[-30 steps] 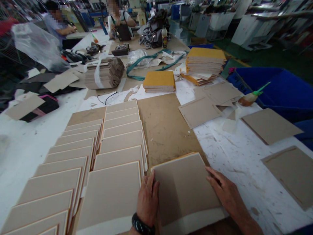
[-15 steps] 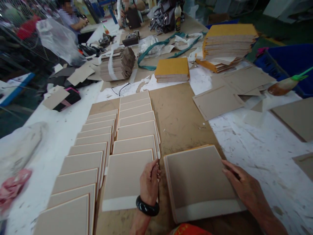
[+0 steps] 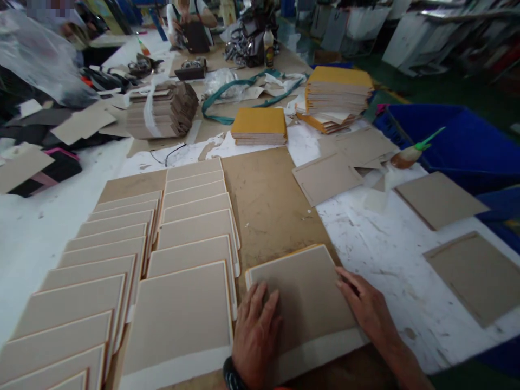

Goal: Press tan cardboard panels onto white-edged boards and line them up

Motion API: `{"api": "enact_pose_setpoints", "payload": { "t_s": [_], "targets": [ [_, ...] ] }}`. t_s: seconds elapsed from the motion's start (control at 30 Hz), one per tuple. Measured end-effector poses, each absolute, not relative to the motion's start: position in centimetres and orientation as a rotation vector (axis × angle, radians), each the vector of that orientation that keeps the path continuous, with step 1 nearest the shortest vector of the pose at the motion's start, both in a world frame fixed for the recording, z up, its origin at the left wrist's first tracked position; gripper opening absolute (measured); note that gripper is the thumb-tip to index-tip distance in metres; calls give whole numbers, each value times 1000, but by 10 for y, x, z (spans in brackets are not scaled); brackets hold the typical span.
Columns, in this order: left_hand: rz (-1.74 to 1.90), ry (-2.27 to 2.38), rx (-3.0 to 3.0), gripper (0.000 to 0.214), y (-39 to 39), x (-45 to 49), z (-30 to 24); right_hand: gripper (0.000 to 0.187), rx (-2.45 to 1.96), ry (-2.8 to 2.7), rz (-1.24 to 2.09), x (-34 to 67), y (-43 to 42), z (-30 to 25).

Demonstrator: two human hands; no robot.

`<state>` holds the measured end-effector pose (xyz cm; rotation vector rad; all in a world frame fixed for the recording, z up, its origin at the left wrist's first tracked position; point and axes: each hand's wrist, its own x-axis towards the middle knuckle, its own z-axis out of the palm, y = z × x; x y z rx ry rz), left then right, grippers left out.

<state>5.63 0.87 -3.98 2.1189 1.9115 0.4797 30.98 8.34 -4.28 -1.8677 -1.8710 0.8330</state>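
Note:
A stack of grey-brown boards [image 3: 303, 292] with yellow edging and a white strip along the near side lies in front of me. My left hand [image 3: 258, 327], a black bangle at its wrist, rests open on the left part of the top board, fingers spread. At the right edge, my right hand [image 3: 363, 298] pinches the stack, its fingers close together. What its fingertips hold beneath the edge is partly hidden. Left of the stack, similar boards overlap in two columns: a nearer column [image 3: 182, 314] and an outer column [image 3: 77, 303].
Yellow-topped board piles [image 3: 260, 122] stand behind, near a strapped bundle [image 3: 162, 111]. Loose boards [image 3: 329, 176] and a glue bottle [image 3: 406, 157] lie to the right, by a blue bin [image 3: 439, 141]. At the far end, a person [image 3: 190, 24] handles a dark item.
My left hand has moved right, from the edge of the left column onto the stack, and its fingers have spread. The right hand stays at the stack's edge. The view has turned right.

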Motion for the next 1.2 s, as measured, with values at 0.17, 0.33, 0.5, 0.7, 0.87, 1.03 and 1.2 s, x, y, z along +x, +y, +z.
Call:
{"api": "enact_pose_setpoints", "payload": {
  "t_s": [0.17, 0.33, 0.5, 0.7, 0.87, 1.03, 1.2],
  "targets": [
    [210, 1901, 2293, 57, 11, 62, -41, 35, -1971, -1846, 870, 305, 88, -36],
    [222, 1891, 2278, 53, 12, 61, -42, 24, -2054, -1844, 882, 321, 102, -24],
    [268, 1894, 2241, 52, 13, 61, -40, 33, -2029, -1770, 667, 335, 105, -20],
    [256, 1882, 2245, 53, 11, 60, -35, 35, -1495, -2313, 296, 269, 94, -38],
    [252, 1923, 2234, 45, 14, 64, -29, 45, -1347, -2559, 120, 229, 93, -52],
    [328, 1945, 2309, 55, 35, 78, -38, 46, -1342, -2612, 97, 229, 92, -60],
    [214, 1842, 2474, 87, 48, 78, -57, 54, -1376, -2635, 104, 240, 99, -61]
  ]
}}
